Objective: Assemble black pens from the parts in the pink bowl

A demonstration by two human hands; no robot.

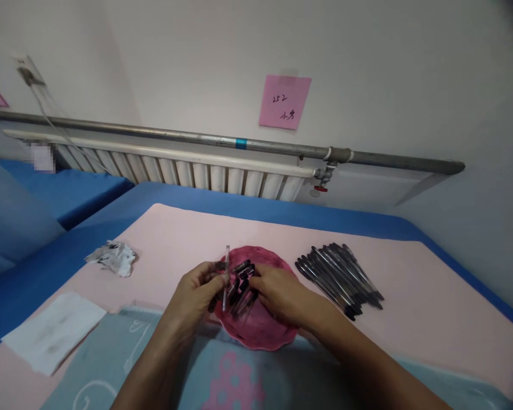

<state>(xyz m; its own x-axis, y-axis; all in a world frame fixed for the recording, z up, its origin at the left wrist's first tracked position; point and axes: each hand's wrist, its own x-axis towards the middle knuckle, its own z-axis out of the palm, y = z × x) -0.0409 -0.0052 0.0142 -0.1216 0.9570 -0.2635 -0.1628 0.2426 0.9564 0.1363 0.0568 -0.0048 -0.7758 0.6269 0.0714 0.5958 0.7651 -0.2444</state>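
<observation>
left hand [199, 288] was pinching a slim clear tube [227, 258], near upright, at the left rim of a pink dish [267, 330], which sat mid-width on the pink worktop [196, 233], well in from its side edges. right hand [282, 291] reached over the dish's right rim, fingers bent among small dark pen parts [242, 285]; could not tell whether it gripped any. a heap of pens [340, 278] lay toward the worktop's right edge, crumpled tissue [116, 258] and a white sheet [53, 330] near its left edge.
</observation>
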